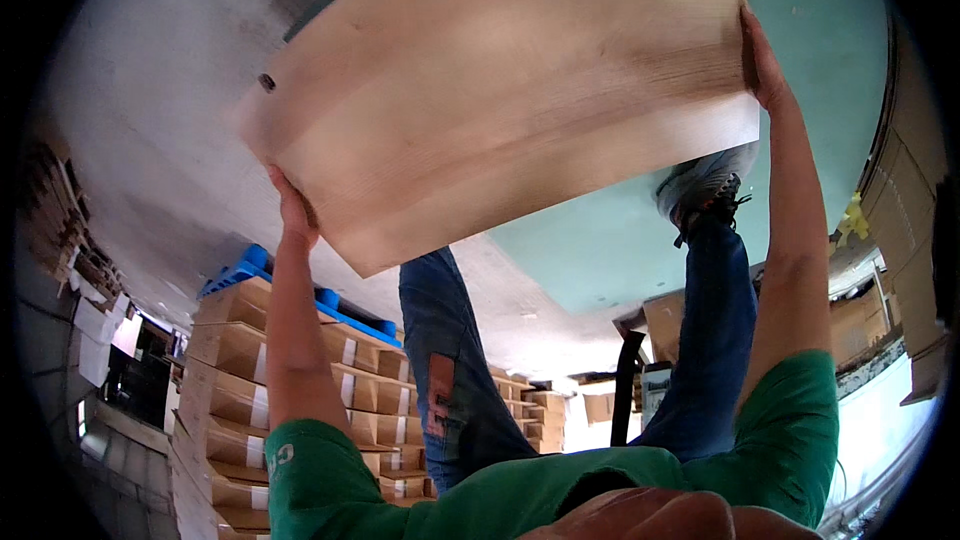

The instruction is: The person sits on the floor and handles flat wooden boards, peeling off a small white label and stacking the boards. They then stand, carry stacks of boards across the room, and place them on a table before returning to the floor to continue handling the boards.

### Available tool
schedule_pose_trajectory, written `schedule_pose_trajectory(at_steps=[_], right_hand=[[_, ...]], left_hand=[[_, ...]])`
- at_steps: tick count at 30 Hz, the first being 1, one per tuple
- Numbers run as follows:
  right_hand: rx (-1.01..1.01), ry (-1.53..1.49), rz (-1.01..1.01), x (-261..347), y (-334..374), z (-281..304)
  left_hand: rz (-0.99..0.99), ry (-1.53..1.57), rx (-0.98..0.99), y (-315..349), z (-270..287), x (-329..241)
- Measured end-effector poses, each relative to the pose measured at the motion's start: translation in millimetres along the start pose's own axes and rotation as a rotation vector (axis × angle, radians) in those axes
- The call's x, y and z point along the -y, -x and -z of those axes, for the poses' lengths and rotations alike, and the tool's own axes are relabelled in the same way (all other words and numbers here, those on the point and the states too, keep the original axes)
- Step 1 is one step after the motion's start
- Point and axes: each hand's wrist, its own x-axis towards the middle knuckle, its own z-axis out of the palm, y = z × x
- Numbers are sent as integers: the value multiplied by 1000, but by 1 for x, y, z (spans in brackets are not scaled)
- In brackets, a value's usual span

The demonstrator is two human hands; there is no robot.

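Here the curved plywood panel (500, 90) hangs between both hands over the grey and green floor (620, 240), its long axis running across from left hand (292, 212) to right hand (762, 65), fingers of each clamped on opposite end edges, equally near

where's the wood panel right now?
Head view, upper centre: the wood panel is held between the left hand and right hand, above the jeans-clad legs.
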Motion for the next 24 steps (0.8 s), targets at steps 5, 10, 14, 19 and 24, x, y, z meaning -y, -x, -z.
schedule_pose_trajectory(at_steps=[5,10,14,19,24], right_hand=[[-134,172,36,18,21,5],[-186,263,-71,-24,99,48],[-266,52,-150,-37,239,87],[-521,-128,-245,9,461,142],[-630,-517,65,-7,706,144]], left_hand=[[-195,56,-74,22,-13,-4],[-235,72,-71,80,19,-32],[-174,114,-57,178,49,-59],[-257,59,26,309,69,-108],[-480,51,331,361,108,-157]])
